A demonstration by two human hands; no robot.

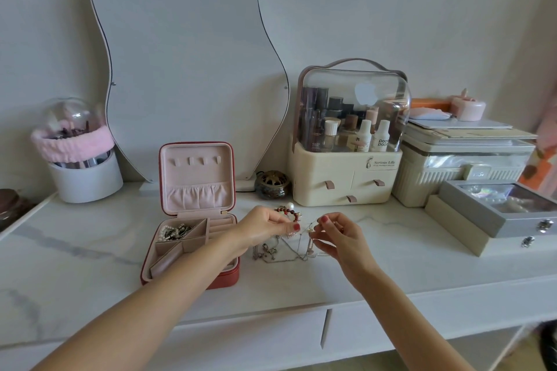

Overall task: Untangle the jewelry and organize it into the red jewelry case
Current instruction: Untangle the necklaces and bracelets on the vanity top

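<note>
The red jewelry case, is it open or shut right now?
Open. The red jewelry case has its lid standing upright, showing the pink lining and hooks, and the tray compartments are exposed, one already holding beaded jewelry.

chains (pixel 297 251): knots too fine | red jewelry case (pixel 193 265): front partly behind forearm

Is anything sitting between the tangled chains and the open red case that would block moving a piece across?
Nothing visible on the tabletop does. The tangled chains lie just right of the red jewelry case, whose lid stands open. Only the person's own left hand and forearm cross above the case's right side; the right hand is clear.
</note>
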